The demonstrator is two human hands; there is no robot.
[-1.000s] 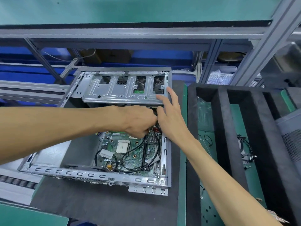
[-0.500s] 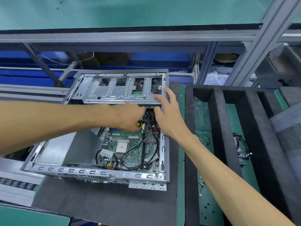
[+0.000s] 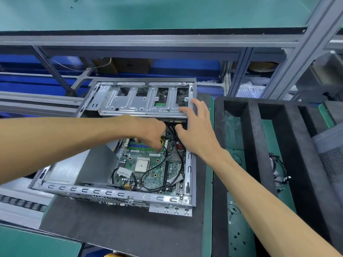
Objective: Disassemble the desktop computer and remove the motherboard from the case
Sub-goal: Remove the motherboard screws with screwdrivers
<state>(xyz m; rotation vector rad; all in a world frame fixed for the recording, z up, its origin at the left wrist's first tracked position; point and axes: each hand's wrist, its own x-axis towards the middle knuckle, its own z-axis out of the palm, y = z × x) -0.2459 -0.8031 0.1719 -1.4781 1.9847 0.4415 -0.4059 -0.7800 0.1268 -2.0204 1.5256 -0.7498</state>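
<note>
Lying on a dark grey felt mat point(image 3: 118, 227), the open grey sheet-metal computer case point(image 3: 118, 193) sits slightly askew, its slotted near rail closest to the viewer. Inside the right half of that case rests the green motherboard point(image 3: 152, 169), still seated flat on the case floor, with a square silver processor point(image 3: 142, 164) near its middle and black cables point(image 3: 178, 164) looping across it. A white label point(image 3: 124, 171) lies on a cable at the board's left edge.

Farther in, the person's left hand point(image 3: 148, 131) reaches from the left over the far edge of the board, fingers curled downward and pinched around a small yellow-tipped connector point(image 3: 162, 141) just above the row of blue and green memory slots point(image 3: 141, 144). The right hand point(image 3: 194, 127) comes in from the near right with its fingers spread loosely: the fingertips point(image 3: 182, 109) rest on the near edge of the silver perforated drive cage point(image 3: 144, 101), while the thumb dips below it toward the black cables. It grips nothing.

That drive cage spans the far end of the case. To the right, beyond a strip of green bench surface point(image 3: 208, 182), stands a black foam tray with long channels point(image 3: 256, 145), one holding a small bundle of dark wires point(image 3: 278, 169). Beyond everything runs a grey aluminium frame rail point(image 3: 130, 43) beneath a green shelf.
</note>
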